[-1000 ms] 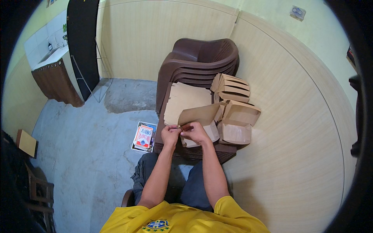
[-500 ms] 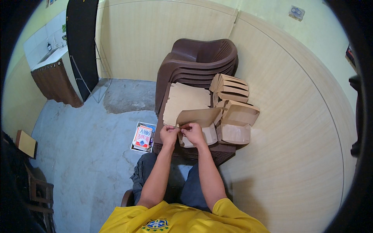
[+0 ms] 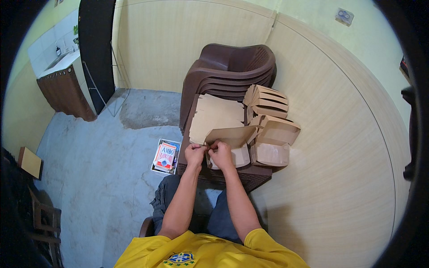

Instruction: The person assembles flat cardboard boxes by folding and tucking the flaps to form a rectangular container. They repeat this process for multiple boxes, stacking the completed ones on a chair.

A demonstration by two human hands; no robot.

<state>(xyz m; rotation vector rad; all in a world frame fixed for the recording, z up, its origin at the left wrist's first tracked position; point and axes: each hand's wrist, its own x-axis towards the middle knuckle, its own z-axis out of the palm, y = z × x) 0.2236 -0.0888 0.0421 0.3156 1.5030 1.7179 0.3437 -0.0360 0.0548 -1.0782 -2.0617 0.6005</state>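
Observation:
A brown cardboard box (image 3: 230, 134) with its lid raised stands near the front of a dark brown woven-look table (image 3: 194, 111). At its left corner my left hand (image 3: 195, 155) pinches the cardboard edge between thumb and fingers. My right hand (image 3: 220, 154) grips the same corner from inside the box, its fingertips close to the left ones. The fingers partly hide the folded tabs there. Behind the box lies a stack of flat cardboard blanks (image 3: 219, 111). To the right sit another folded box, open (image 3: 272, 152), and a nested row of folded boxes (image 3: 268, 100).
Stacked brown plastic chairs (image 3: 232, 62) rise behind the table. A white crate (image 3: 155, 168) with packets in it is on the floor to the left. Pale wall panelling (image 3: 330, 134) borders the right side. At far left are a sink counter (image 3: 62, 62) and a black door (image 3: 96, 49).
The right hand has shifted slightly left, toward the left fingertips at the box corner. The whole view has moved a little; the box stays in place.

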